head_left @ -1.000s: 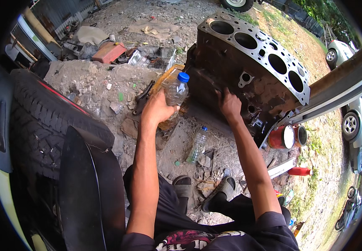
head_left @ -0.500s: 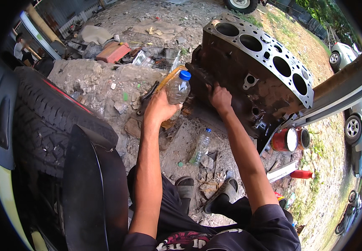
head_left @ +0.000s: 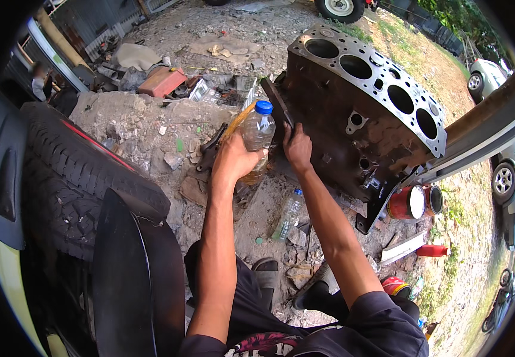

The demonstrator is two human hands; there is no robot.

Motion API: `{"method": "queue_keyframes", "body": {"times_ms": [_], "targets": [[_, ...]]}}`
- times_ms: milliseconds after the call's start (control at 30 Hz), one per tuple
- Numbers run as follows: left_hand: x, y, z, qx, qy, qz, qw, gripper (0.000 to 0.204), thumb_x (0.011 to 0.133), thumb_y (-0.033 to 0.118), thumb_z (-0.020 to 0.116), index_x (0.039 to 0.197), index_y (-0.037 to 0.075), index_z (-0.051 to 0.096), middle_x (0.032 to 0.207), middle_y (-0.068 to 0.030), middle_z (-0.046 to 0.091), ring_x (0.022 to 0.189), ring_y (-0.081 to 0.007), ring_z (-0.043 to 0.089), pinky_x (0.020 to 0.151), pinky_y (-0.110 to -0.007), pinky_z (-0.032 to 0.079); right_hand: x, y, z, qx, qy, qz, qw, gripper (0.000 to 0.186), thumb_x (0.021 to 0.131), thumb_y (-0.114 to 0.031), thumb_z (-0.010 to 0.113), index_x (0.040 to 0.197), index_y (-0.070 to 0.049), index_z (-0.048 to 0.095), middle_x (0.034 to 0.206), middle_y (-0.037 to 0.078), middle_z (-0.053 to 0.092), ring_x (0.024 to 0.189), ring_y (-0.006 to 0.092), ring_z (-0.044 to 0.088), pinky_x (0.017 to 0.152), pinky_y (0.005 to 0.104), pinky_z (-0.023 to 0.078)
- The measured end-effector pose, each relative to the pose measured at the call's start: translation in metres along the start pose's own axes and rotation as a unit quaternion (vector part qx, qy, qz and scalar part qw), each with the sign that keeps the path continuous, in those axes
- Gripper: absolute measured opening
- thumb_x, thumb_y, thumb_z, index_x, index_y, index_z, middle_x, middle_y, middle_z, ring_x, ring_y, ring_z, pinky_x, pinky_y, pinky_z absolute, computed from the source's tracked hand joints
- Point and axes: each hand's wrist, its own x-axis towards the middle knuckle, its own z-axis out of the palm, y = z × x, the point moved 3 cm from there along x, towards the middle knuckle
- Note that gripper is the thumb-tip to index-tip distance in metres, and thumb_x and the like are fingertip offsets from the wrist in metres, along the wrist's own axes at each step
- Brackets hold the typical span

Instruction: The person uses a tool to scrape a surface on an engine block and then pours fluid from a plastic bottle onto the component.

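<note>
My left hand (head_left: 238, 158) is wrapped round a clear plastic bottle (head_left: 258, 132) with a blue cap. The bottle stands nearly upright, and some amber liquid shows low in it. Just behind it rises a yellow-brown strip (head_left: 240, 122); whether my fingers also grip this is hidden. My right hand (head_left: 298, 146) is closed on the lower end of a dark, flat bar-shaped tool (head_left: 277, 101), whose exact kind I cannot make out. The tool tilts up and left beside the side wall of a rusty engine block (head_left: 329, 113) with large round bores in its top face.
A second clear bottle (head_left: 288, 215) stands on the stony ground near my feet. Left are a big tyre (head_left: 61, 154) and a black curved panel (head_left: 129, 268). A red box (head_left: 162, 82) lies among scrap ahead. Red cans (head_left: 401, 202) and a metal post (head_left: 477, 143) are right.
My right hand has drawn left and a little down, bringing the dark tool away from the block's wall toward the bottle. The left hand and bottle have shifted slightly right.
</note>
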Motion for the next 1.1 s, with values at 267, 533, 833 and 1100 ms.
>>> {"method": "queue_keyframes", "body": {"times_ms": [267,533,833,1100], "targets": [[0.0,-0.019,-0.008,-0.022,-0.032,-0.041,0.998,0.065,0.073,0.024,0.085,0.129,0.003,0.059,0.124,-0.0226,0.066,0.119,-0.0388,0.062,0.101,-0.044,0.048,-0.042,0.021,0.027,0.077,0.008,0.092,0.993,0.044,0.102,-0.041,0.053,0.096,0.002,0.059,0.075,0.033,0.065,0.075,0.0528,0.064,0.066,0.0605,0.051],[-0.007,-0.008,0.006,0.02,-0.085,-0.002,0.996,0.066,0.073,0.024,0.085,0.128,0.001,0.056,0.12,-0.0245,0.068,0.117,-0.0392,0.063,0.1,-0.043,0.049,-0.096,0.032,-0.016,0.117,-0.05,0.076,0.989,0.044,0.102,-0.04,0.057,0.095,0.003,0.061,0.074,0.031,0.065,0.076,0.0467,0.069,0.065,0.0512,0.052],[-0.018,0.0,0.099,0.103,-0.257,0.057,0.959,0.072,0.077,0.03,0.083,0.128,-0.007,0.049,0.122,-0.0311,0.064,0.118,-0.0429,0.061,0.101,-0.044,0.049,-0.225,0.173,-0.063,0.01,-0.099,0.074,0.992,0.043,0.094,-0.039,0.069,0.099,0.002,0.056,0.078,0.027,0.066,0.073,0.049,0.065,0.063,0.0541,0.05],[-0.048,-0.062,0.168,0.136,-0.286,0.156,0.936,0.089,0.08,0.035,0.081,0.143,-0.009,0.037,0.135,-0.0325,0.056,0.128,-0.0417,0.054,0.109,-0.043,0.044,-0.304,0.272,-0.083,-0.212,-0.103,0.161,0.959,0.043,0.096,-0.044,0.061,0.107,-0.003,0.056,0.102,0.021,0.065,0.097,0.0382,0.062,0.088,0.049,0.046]]}}
